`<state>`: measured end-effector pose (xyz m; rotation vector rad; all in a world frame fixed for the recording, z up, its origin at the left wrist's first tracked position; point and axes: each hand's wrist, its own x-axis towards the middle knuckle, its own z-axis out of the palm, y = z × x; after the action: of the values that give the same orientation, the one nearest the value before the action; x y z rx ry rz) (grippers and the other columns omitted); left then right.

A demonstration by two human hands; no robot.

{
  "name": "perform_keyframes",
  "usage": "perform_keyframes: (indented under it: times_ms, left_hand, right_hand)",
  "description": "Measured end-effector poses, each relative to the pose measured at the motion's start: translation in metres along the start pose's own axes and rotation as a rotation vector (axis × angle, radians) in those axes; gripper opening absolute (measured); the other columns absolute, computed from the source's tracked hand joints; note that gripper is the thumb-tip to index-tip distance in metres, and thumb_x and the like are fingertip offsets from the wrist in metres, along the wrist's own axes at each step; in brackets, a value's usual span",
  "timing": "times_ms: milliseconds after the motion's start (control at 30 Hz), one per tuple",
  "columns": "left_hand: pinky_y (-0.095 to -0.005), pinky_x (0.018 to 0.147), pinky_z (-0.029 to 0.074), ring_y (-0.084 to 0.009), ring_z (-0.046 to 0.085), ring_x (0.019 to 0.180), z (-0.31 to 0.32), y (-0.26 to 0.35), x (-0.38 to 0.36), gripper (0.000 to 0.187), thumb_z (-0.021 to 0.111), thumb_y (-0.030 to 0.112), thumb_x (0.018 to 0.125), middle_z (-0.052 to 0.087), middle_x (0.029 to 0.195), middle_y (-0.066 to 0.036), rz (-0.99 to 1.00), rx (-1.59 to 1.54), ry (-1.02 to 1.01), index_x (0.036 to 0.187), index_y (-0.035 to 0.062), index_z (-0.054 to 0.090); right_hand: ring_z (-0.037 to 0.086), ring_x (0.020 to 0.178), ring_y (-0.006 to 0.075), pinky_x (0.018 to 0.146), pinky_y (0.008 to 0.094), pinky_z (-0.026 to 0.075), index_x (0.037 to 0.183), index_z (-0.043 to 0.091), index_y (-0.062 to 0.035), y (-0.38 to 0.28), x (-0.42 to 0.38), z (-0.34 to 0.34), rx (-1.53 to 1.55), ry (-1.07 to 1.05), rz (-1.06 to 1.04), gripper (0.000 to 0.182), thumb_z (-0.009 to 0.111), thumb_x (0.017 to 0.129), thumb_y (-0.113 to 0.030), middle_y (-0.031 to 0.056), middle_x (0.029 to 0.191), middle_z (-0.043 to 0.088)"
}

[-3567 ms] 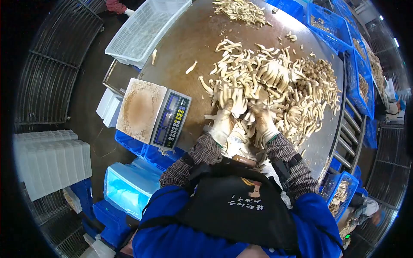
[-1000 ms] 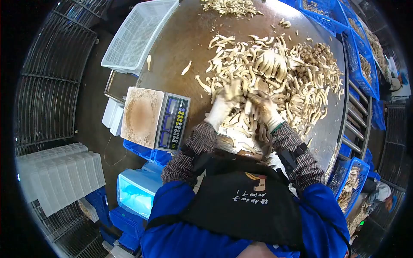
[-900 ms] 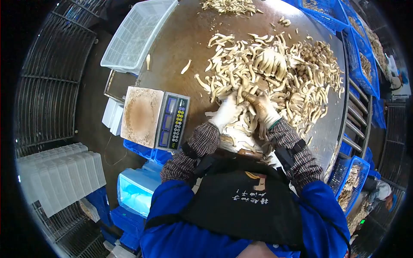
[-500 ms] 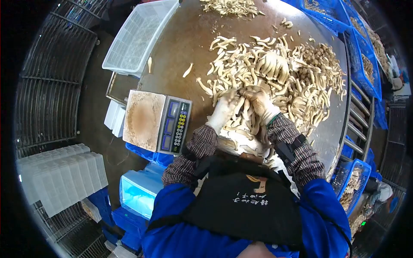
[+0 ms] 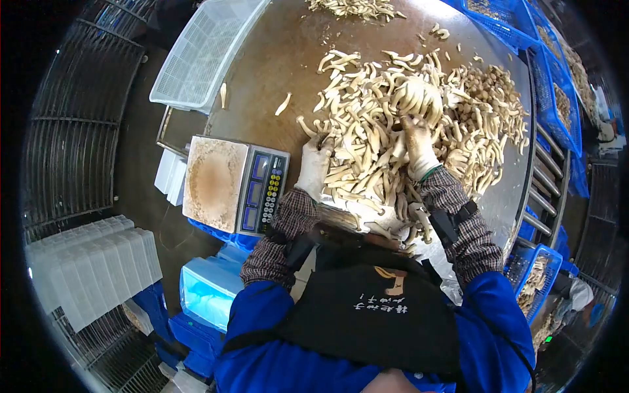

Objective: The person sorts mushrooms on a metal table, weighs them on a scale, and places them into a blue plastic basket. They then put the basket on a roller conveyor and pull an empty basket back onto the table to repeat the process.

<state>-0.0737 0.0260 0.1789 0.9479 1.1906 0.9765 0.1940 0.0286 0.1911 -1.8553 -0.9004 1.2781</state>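
Note:
A heap of pale, long-stemmed mushrooms (image 5: 363,134) covers the table in front of me. My left hand (image 5: 316,164), in a white glove with dirty fingertips, rests at the heap's left edge, fingers apart against the outer stems. Over the middle of the heap, my right hand (image 5: 419,147) stretches forward, gloved the same way. Its fingertips reach the base of a thick mushroom cluster (image 5: 419,97), and I see nothing gripped in them. Loose stems lie between the two hands and down to the table edge at my apron. Brown caps (image 5: 488,85) show at the heap's far right.
Left of the heap stands a digital scale (image 5: 232,187) with a stained plate. A white plastic basket (image 5: 196,59) sits at the table's far left corner. Blue crates (image 5: 557,98) line the right side, past a roller rack (image 5: 544,187). More mushrooms (image 5: 357,8) lie at the back.
My hands were close together over the near part of the heap. They have parted: the left moved left to the edge, the right moved right and forward towards the cluster.

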Motion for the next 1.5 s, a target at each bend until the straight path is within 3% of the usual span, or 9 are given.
perform_keyframes:
  times_ms: [167,367,467,833,967,1100,1167,1233,1500]
  left_hand:
    - [-0.0236,0.08,0.049,-0.0135,0.059,0.098,-0.005,0.0,-0.003,0.037,0.055,0.012,0.093,0.064,0.109,-0.011,-0.015,0.007,0.022,0.125,-0.0063,0.053]
    - [-0.0426,0.094,0.053,-0.022,0.062,0.107,-0.006,0.003,-0.016,0.038,0.043,0.011,0.099,0.059,0.125,-0.011,-0.253,-0.865,-0.19,0.135,-0.0006,0.044]
    - [-0.0473,0.093,0.054,-0.025,0.062,0.108,-0.01,0.0,-0.024,0.036,0.042,0.006,0.099,0.059,0.124,-0.013,-0.277,-0.901,-0.2,0.134,-0.0009,0.044]
    - [-0.0245,0.086,0.046,-0.0132,0.056,0.096,0.022,-0.018,-0.083,0.054,0.057,-0.001,0.088,0.06,0.114,-0.007,0.111,0.081,-0.051,0.14,-0.0019,0.041]
    - [-0.0288,0.087,0.048,-0.0149,0.058,0.096,0.052,-0.044,-0.116,0.049,0.058,0.006,0.092,0.063,0.112,-0.01,0.492,0.338,0.038,0.139,0.0046,0.045]
    - [-0.0315,0.088,0.049,-0.0218,0.063,0.098,-0.005,-0.035,-0.222,0.039,0.062,0.017,0.092,0.067,0.11,-0.014,0.144,0.262,0.2,0.123,-0.0045,0.056]
    - [-0.0294,0.078,0.051,-0.0149,0.064,0.086,-0.052,-0.094,-0.27,0.036,0.063,0.019,0.092,0.069,0.096,-0.01,0.118,0.188,0.418,0.118,-0.0049,0.058]
    - [-0.0287,0.082,0.048,-0.0124,0.059,0.091,-0.092,-0.084,-0.3,0.029,0.062,0.016,0.092,0.069,0.095,-0.009,-0.229,0.068,0.673,0.113,-0.0045,0.062]
    - [-0.0358,0.089,0.047,-0.0283,0.06,0.106,-0.257,-0.205,-0.281,0.051,0.064,0.032,0.091,0.061,0.121,-0.02,-0.639,0.682,1.03,0.126,-0.0029,0.053]
  right_hand:
    - [0.065,0.083,0.0237,0.085,0.0338,0.051,0.131,0.05,-0.0045,0.026,0.021,-0.018,-0.374,0.049,-0.339,0.035,0.049,0.097,-0.01,0.0235,0.129,0.05]
    - [0.049,0.121,0.0315,0.104,0.0504,0.038,0.127,0.054,-0.0107,0.031,-0.038,-0.002,-1.129,-0.07,-0.999,0.046,0.064,0.083,-0.023,0.0212,0.132,0.051]
    - [0.046,0.123,0.0342,0.108,0.0505,0.031,0.116,0.063,-0.0114,0.034,-0.048,0.014,-1.38,0.045,-0.857,0.032,0.058,0.086,-0.02,0.0181,0.134,0.049]
    - [0.023,0.142,0.0403,0.115,0.0461,0.023,0.143,0.038,-0.0015,0.023,-0.114,0.021,-0.577,0.245,-0.69,0.072,0.07,0.085,-0.03,0.0257,0.153,0.023]
    - [0.045,0.111,0.0315,0.095,0.0397,0.04,0.139,0.042,-0.0024,0.026,-0.14,0.036,-0.456,0.028,-0.603,0.06,0.068,0.088,-0.021,0.0223,0.14,0.036]
    - [0.059,0.066,0.0162,0.062,0.0337,0.053,0.131,0.05,0.0001,0.055,-0.105,0.016,-0.463,-0.186,-0.23,0.044,0.057,0.097,-0.028,0.0097,0.09,0.062]
    - [0.058,0.106,0.027,0.096,0.0355,0.045,0.133,0.047,0.0063,0.062,-0.113,0.022,-0.453,0.096,-0.684,0.05,0.058,0.096,-0.026,0.0205,0.122,0.059]
    - [0.048,0.125,0.0305,0.108,0.0365,0.034,0.135,0.045,0.0064,0.078,-0.115,0.029,-0.395,-0.021,-0.626,0.052,0.06,0.095,-0.023,0.0227,0.134,0.052]
    - [0.045,0.129,0.0312,0.109,0.0373,0.034,0.139,0.041,0.0029,0.001,-0.148,0.167,-0.377,-0.381,-0.859,0.049,0.056,0.097,-0.017,0.0216,0.139,0.047]
